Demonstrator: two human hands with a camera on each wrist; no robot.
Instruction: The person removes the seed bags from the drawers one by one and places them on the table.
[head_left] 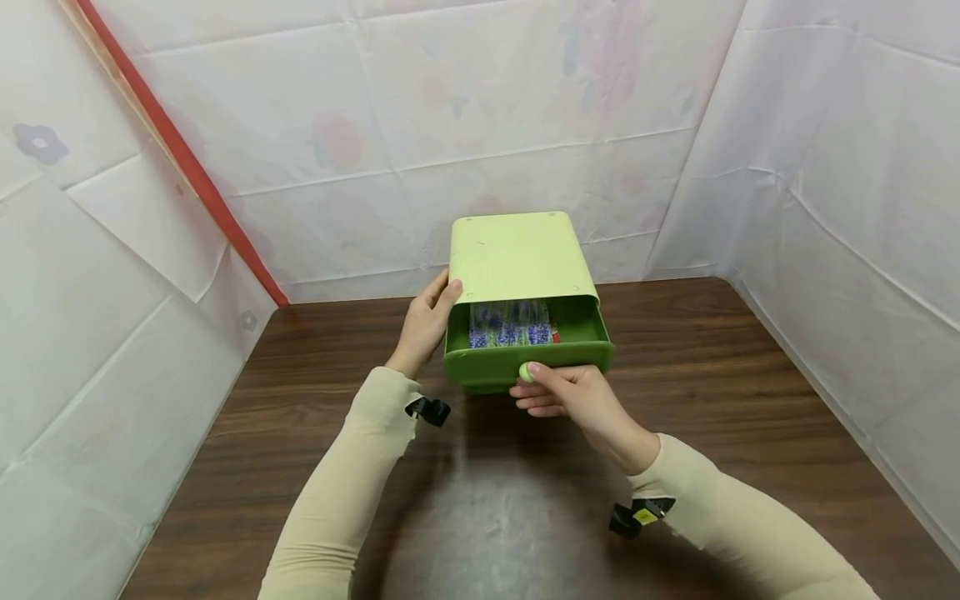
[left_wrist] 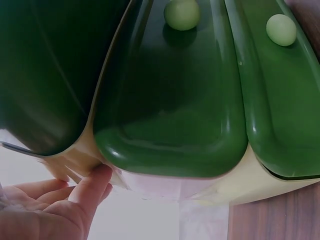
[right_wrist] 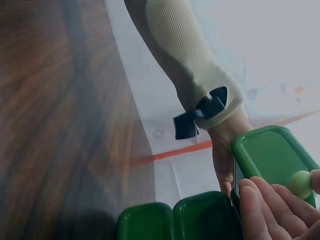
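Note:
A small drawer cabinet with a pale green top (head_left: 519, 254) stands near the back wall. Its dark green top drawer (head_left: 480, 364) is pulled partway out. Inside lies a flat packet with a purple, green and white pattern (head_left: 510, 323), partly hidden under the cabinet top. My right hand (head_left: 583, 402) pinches the round pale green knob (head_left: 525, 372) between thumb and forefinger, other fingers extended below. My left hand (head_left: 423, 327) rests against the cabinet's left side, thumb at its upper front edge. The left wrist view shows a middle drawer (left_wrist: 165, 105) and a lower drawer (left_wrist: 285, 95), both pushed in.
The cabinet stands on a dark brown wood-grain table (head_left: 300, 383). White patterned sheeting (head_left: 420, 125) covers the walls behind and at both sides. A red strip (head_left: 180, 150) runs down the left corner. Dark camera mounts (head_left: 637, 515) sit on both wrists.

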